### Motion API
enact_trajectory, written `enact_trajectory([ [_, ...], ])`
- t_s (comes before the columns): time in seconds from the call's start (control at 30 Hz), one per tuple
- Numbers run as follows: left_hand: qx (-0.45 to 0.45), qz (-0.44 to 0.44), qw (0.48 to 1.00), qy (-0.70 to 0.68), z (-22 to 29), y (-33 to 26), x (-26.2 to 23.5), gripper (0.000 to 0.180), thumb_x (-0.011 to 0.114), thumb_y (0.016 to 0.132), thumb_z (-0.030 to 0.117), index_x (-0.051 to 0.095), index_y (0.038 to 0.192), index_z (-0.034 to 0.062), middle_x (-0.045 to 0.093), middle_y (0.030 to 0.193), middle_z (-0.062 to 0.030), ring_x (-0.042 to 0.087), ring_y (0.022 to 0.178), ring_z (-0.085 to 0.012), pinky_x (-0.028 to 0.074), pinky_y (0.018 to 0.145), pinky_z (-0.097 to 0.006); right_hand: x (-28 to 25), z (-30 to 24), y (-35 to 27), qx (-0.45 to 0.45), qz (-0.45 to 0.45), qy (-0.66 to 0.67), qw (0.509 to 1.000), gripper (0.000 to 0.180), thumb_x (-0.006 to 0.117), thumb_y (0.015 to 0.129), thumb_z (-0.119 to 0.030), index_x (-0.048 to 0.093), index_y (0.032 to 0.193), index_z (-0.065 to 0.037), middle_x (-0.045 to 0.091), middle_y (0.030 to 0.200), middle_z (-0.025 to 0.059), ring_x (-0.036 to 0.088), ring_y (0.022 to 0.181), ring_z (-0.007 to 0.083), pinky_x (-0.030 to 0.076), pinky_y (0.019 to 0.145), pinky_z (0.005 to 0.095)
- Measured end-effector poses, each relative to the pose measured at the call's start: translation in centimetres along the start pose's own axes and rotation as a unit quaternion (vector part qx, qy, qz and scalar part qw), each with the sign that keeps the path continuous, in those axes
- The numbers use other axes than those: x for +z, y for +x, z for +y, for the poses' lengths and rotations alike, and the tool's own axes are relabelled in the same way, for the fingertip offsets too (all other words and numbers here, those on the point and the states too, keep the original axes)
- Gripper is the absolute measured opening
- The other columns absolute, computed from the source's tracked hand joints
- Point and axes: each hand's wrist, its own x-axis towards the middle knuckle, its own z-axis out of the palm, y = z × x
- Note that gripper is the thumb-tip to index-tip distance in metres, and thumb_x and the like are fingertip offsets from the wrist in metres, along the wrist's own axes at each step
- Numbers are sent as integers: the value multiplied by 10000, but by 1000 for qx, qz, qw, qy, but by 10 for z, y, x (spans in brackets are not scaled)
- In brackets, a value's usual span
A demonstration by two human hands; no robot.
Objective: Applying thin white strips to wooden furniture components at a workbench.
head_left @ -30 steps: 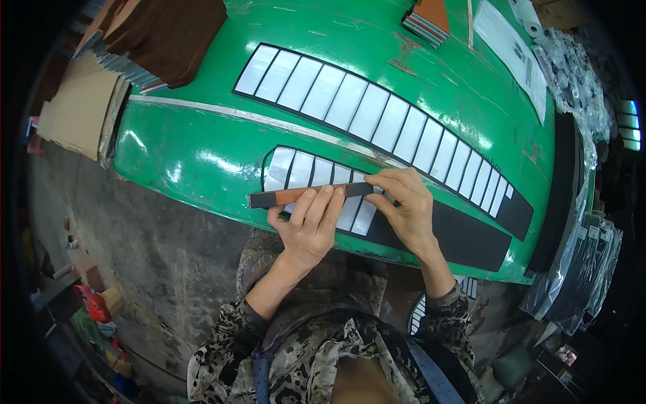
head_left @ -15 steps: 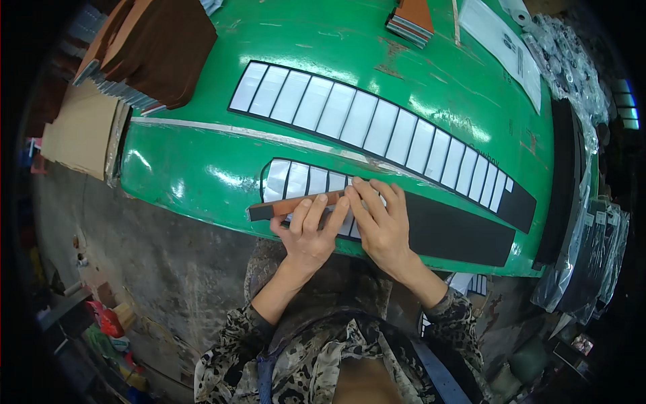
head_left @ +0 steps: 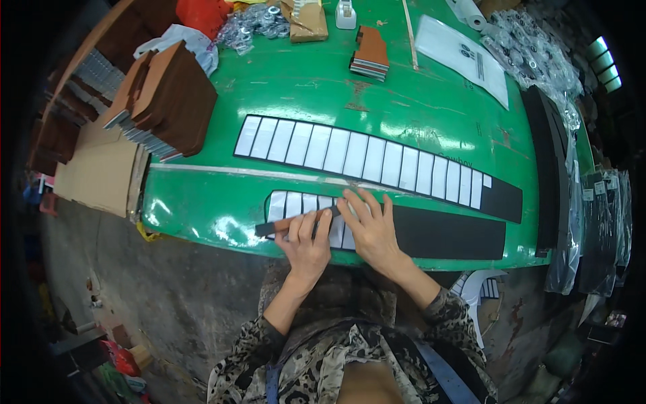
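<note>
A narrow brown strip with black ends (head_left: 272, 228) lies tilted across the near black panel (head_left: 451, 232). My left hand (head_left: 306, 242) is closed on this strip, fingers over its top and thumb at its near side. White rectangles (head_left: 286, 205) stand in a row on the left part of that panel, partly covered by the strip and my hands. Beside the left one, my right hand (head_left: 372, 232) lies over the panel with fingers spread, their tips by the strip's right end; its thumb is hidden. Farther back, a second black panel (head_left: 501, 200) carries a long row of white rectangles.
The green table (head_left: 296, 94) bears stacked brown pieces (head_left: 176, 101) at left and a small brown stack (head_left: 371, 50) at back. A tape dispenser (head_left: 346, 15), plastic bags (head_left: 464, 57) and black strips (head_left: 548, 161) lie toward the back and right. Cardboard (head_left: 94, 168) stands at left.
The view has shifted, showing more of the table's far side. My hands keep nearly the same place on the strip and panel, the right one slightly lower on the panel.
</note>
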Motion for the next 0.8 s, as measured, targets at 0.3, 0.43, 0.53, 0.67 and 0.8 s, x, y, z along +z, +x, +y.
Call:
enact_trajectory([
  [0.3, -21, 52, 994, -95, -33, -20, -59, 427, 596, 828, 140, 511, 1243, 88, 469, 1256, -101, 411, 1195, -269, 300, 966, -462, -4, -13, 20, 44, 85, 197, 976, 439, 599, 826, -97, 507, 1243, 5, 539, 1204, 151, 492, 1094, 314, 412, 880, 403],
  [0.43, -254, 83, 921, -282, -49, 1, -65, 446, 594, 884, 202, 458, 1274, 33, 485, 1227, -130, 439, 1168, -289, 304, 999, -442, 7, -14, 56, 175, 101, 276, 940, 315, 519, 902, -150, 545, 1193, -31, 605, 1066, 113, 532, 1013, 313, 444, 837, 383],
  [0.53, -316, -19, 874, -370, -62, 0, -58, 415, 585, 903, 207, 463, 1251, 17, 517, 1157, -123, 477, 1122, -263, 339, 975, -389, 19, -15, 82, 172, 69, 192, 964, 275, 485, 922, -151, 554, 1163, -39, 614, 996, 98, 537, 926, 291, 450, 791, 397],
  [0.67, -295, -39, 881, -367, -67, -16, -50, 229, 581, 904, 122, 505, 1089, 13, 566, 1039, -115, 560, 992, -238, 423, 873, -322, 35, -15, 75, 123, 0, 136, 983, 255, 515, 892, -125, 555, 1137, -65, 581, 927, 88, 528, 876, 291, 489, 683, 412],
  [0.8, -234, -5, 911, -338, -69, -22, -48, 192, 603, 864, 38, 512, 1031, 12, 599, 991, -118, 594, 918, -236, 452, 834, -324, 36, -20, 70, 107, -14, 92, 990, 266, 553, 864, -120, 556, 1125, -71, 568, 920, 84, 530, 865, 277, 499, 625, 396],
])
